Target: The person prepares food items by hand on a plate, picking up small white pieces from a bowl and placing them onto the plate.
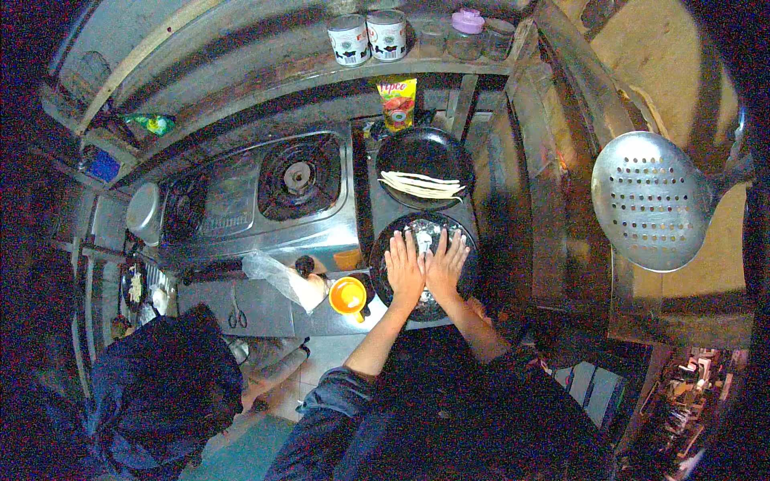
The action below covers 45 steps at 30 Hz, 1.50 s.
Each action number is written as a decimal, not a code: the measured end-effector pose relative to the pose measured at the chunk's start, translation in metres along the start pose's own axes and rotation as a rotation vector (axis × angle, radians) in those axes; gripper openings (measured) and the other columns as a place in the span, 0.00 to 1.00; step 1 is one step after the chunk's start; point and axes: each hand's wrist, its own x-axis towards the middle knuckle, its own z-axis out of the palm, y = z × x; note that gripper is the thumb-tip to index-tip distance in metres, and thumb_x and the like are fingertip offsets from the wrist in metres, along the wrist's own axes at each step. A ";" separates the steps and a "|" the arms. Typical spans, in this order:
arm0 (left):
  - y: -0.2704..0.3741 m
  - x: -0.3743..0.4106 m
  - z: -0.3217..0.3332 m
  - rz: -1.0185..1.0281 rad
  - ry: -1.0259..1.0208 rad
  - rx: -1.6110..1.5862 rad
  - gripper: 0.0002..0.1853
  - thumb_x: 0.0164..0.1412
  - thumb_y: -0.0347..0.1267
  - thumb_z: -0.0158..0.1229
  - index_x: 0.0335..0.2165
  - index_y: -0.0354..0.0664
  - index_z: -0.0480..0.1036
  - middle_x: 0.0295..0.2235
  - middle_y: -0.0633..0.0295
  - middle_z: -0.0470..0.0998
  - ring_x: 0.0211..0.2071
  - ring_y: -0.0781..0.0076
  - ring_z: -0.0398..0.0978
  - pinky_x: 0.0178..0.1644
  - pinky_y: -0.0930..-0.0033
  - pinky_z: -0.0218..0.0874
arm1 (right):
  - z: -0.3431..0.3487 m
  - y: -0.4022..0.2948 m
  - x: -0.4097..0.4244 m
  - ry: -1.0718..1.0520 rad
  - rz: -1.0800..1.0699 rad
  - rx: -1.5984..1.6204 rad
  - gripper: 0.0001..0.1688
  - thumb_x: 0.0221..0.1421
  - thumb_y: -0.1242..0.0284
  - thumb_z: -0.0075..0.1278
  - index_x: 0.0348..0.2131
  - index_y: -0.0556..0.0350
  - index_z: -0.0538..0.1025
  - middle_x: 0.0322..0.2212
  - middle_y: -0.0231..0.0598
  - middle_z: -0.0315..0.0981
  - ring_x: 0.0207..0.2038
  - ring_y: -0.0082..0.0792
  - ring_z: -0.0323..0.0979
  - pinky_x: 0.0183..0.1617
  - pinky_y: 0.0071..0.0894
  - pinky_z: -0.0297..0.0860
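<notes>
My left hand lies palm down on a round black plate, fingers stretched out. Beside it, touching near the thumbs, my right hand presses flat on the same plate. White powder, apparently flour, dusts the surface, with a pale patch showing between the hands. Whatever lies under the palms is hidden. Just beyond, a second black plate carries several long pale strands, which look like rolled dough. An orange cup stands left of my wrists, next to a clear plastic bag with pale contents.
A steel gas stove is at the left, scissors below it. Cans and jars line a shelf above a yellow pouch. A perforated skimmer hangs right. Another person is at lower left.
</notes>
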 end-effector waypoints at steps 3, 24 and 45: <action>0.003 -0.017 -0.006 -0.008 -0.036 -0.011 0.35 0.57 0.42 0.44 0.58 0.37 0.46 0.58 0.42 0.46 0.59 0.47 0.46 0.59 0.48 0.42 | -0.005 0.000 -0.017 -0.038 0.029 0.003 0.39 0.53 0.61 0.43 0.57 0.62 0.50 0.57 0.63 0.37 0.60 0.62 0.36 0.61 0.60 0.36; -0.036 -0.010 -0.047 0.109 -0.669 0.095 0.72 0.21 0.56 0.68 0.60 0.41 0.36 0.62 0.59 0.37 0.63 0.65 0.36 0.62 0.45 0.17 | -0.003 -0.033 -0.002 -0.121 -0.130 0.118 0.39 0.52 0.59 0.43 0.57 0.61 0.51 0.57 0.61 0.40 0.60 0.59 0.37 0.61 0.58 0.38; -0.033 -0.006 -0.054 0.079 -0.660 -0.037 0.75 0.21 0.51 0.71 0.59 0.42 0.29 0.62 0.61 0.37 0.63 0.69 0.37 0.62 0.47 0.17 | 0.017 -0.026 0.035 0.031 -0.013 0.009 0.39 0.52 0.58 0.43 0.57 0.60 0.52 0.57 0.61 0.41 0.60 0.59 0.38 0.61 0.59 0.36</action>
